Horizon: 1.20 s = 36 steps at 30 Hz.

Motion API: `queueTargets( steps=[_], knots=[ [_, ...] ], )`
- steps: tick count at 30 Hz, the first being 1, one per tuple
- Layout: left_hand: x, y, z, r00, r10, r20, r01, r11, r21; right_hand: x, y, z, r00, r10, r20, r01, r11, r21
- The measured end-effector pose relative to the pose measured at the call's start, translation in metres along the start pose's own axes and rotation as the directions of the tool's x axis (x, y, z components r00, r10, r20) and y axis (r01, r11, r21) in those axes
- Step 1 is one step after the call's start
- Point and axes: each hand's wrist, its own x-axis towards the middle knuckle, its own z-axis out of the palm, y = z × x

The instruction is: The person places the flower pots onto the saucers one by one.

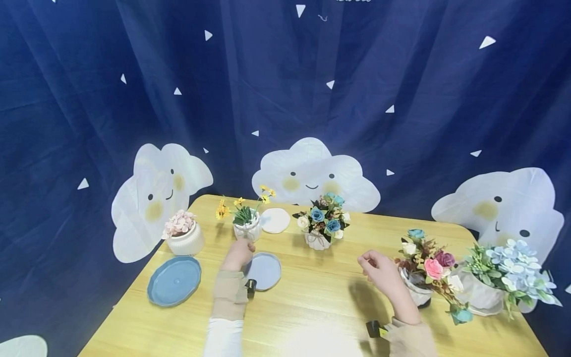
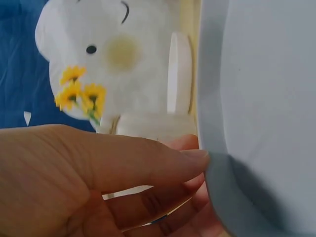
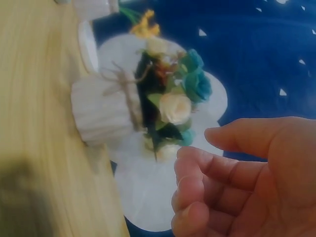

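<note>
My left hand (image 1: 239, 254) pinches the rim of a pale grey-blue saucer (image 1: 264, 271). In the left wrist view the thumb lies on the rim of that saucer (image 2: 271, 98), with fingers behind it. Just beyond the hand stands a white pot (image 1: 248, 231) with yellow flowers, and a white saucer (image 1: 275, 221) lies beside it. My right hand (image 1: 378, 270) hovers over the right part of the table, its fingers loosely curled around nothing. Left of it, further back, is a white ribbed pot (image 1: 317, 241) with blue and cream roses, which also shows in the right wrist view.
At the left are a darker blue plate (image 1: 174, 281) and a white pot (image 1: 187, 242) of pink flowers. Close by the right forearm stand a pot of mixed roses (image 1: 417, 290) and a white pot (image 1: 482, 292) with pale blue hydrangeas. A blue curtain (image 1: 285, 74) hangs behind the table.
</note>
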Motion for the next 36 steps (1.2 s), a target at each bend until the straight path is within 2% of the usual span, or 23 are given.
queueTargets(
  steps=[10, 20, 26, 36],
  knots=[
    [0.0, 0.025, 0.018, 0.997, 0.077, -0.012, -0.077, 0.997, 0.005, 0.005, 0.005, 0.018, 0.999, -0.027, 0.019, 0.028, 0.998, -0.055],
    [-0.003, 0.049, 0.032, 0.996, 0.083, 0.03, -0.082, 0.997, -0.004, 0.01, 0.013, 0.041, 0.997, -0.02, 0.072, 0.021, 1.0, -0.007],
    [-0.004, 0.06, 0.043, 0.992, 0.115, 0.042, -0.114, 0.993, -0.029, 0.012, 0.017, 0.057, 0.994, -0.02, 0.106, 0.022, 1.0, -0.02],
    [-0.006, 0.069, 0.049, 0.982, 0.173, 0.076, -0.165, 0.982, -0.096, 0.012, 0.018, 0.083, 0.987, -0.065, 0.148, 0.071, 0.997, -0.036]
  ],
)
